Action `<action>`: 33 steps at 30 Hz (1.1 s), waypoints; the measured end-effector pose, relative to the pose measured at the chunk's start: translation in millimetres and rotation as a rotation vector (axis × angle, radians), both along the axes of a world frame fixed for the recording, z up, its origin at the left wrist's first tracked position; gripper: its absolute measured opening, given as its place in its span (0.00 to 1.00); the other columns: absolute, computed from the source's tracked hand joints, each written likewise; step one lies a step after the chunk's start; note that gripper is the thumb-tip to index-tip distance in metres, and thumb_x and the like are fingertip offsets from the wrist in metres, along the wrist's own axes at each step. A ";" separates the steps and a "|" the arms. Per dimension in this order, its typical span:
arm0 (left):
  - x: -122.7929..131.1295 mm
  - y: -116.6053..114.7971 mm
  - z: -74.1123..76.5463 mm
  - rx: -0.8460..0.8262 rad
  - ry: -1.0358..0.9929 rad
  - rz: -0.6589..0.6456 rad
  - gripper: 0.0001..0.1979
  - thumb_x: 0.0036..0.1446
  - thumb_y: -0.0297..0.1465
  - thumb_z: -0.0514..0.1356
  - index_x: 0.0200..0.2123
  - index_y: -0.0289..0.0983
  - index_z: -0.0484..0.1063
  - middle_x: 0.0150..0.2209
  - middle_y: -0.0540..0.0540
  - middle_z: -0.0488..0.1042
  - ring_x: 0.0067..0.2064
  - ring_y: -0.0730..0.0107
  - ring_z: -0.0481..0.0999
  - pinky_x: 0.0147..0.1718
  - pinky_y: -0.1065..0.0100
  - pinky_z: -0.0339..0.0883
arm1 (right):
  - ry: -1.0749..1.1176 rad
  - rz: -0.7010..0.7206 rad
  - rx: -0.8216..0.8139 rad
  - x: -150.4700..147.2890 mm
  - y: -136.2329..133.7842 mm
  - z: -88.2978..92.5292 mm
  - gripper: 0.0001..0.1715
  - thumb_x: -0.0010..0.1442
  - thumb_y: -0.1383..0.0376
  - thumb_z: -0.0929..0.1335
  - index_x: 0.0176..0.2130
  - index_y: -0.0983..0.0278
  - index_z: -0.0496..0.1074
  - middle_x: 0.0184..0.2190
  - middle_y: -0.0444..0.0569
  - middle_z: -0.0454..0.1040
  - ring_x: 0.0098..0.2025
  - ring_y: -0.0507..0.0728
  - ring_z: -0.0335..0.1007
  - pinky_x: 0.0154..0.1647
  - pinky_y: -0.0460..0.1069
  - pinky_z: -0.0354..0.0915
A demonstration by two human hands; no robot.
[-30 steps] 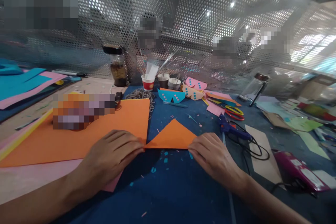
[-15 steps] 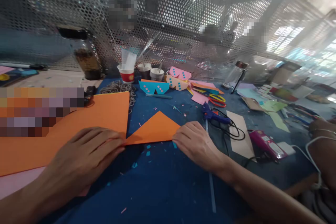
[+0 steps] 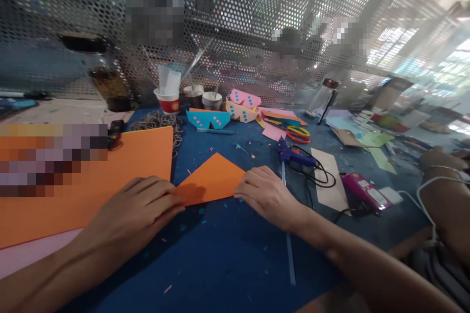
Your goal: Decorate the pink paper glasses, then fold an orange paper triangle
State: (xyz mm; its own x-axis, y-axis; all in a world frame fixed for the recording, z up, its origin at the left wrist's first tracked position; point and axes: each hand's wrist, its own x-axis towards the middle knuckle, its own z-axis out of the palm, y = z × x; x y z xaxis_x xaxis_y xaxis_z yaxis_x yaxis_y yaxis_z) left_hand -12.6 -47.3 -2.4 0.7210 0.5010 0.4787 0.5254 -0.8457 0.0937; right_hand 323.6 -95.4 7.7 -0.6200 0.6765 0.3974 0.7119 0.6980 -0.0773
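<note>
A piece of orange paper [image 3: 213,179], folded into a triangle, stands between my two hands just above the blue tabletop, its peak pointing away from me. My right hand [image 3: 270,196] pinches the right corner. My left hand [image 3: 145,210] has its fingers pressed together over the left corner, hiding that tip. Beside and under the left hand lies a large orange sheet [image 3: 143,156], with a pink sheet [image 3: 44,250] showing beneath it. Small blue and pink paper scraps are scattered near the folded piece.
Blue, peach and pink paper cut-outs [image 3: 207,119] stand at the back, near a red-and-white cup [image 3: 169,102]. To the right lie scissors [image 3: 298,134], a blue glue gun [image 3: 297,155] with a glue stick and cord, and a magenta device [image 3: 365,190]. Another person's arm [image 3: 440,190] is at far right.
My left hand has moved right, farther over the folded paper's left corner, and casts a shadow on it. The right hand keeps its pinch. The view has shifted slightly.
</note>
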 end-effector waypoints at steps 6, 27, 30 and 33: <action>2.7 1.1 3.0 0.117 0.080 -0.024 0.26 0.81 0.40 0.48 0.36 0.43 0.82 0.35 0.48 0.86 0.38 0.60 0.81 0.41 0.56 0.69 | 0.090 -0.022 -0.081 0.4 2.6 -3.5 0.11 0.79 0.62 0.68 0.44 0.62 0.79 0.40 0.48 0.83 0.45 0.57 0.77 0.49 0.54 0.64; -3.7 10.3 -10.4 -0.401 0.003 0.106 0.23 0.73 0.52 0.55 0.36 0.46 0.82 0.37 0.48 0.83 0.41 0.57 0.80 0.43 0.58 0.69 | 0.298 -0.192 -0.430 -1.8 4.7 3.4 0.04 0.71 0.65 0.76 0.41 0.60 0.84 0.39 0.45 0.83 0.44 0.55 0.78 0.49 0.52 0.63; -2.8 10.4 -9.4 -0.418 0.004 0.123 0.24 0.72 0.54 0.55 0.36 0.46 0.82 0.37 0.48 0.83 0.41 0.55 0.80 0.43 0.57 0.69 | 0.309 -0.238 -0.441 -2.1 5.3 5.0 0.04 0.69 0.65 0.77 0.38 0.62 0.83 0.37 0.45 0.81 0.41 0.54 0.76 0.46 0.51 0.63; -0.5 9.2 -6.5 -0.418 0.007 0.150 0.23 0.73 0.53 0.55 0.37 0.46 0.81 0.38 0.49 0.83 0.43 0.56 0.79 0.44 0.56 0.71 | 0.309 -0.280 -0.458 -1.9 5.9 6.2 0.07 0.69 0.64 0.78 0.37 0.62 0.81 0.36 0.44 0.79 0.39 0.53 0.75 0.42 0.49 0.63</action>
State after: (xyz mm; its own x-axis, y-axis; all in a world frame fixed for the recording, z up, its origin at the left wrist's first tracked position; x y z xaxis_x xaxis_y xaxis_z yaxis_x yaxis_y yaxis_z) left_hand -13.1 -38.1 -8.9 0.6281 0.7498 0.2080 0.6415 -0.6503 0.4069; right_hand 321.7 -89.5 13.9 -0.2972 0.9412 0.1610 0.7597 0.3352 -0.5572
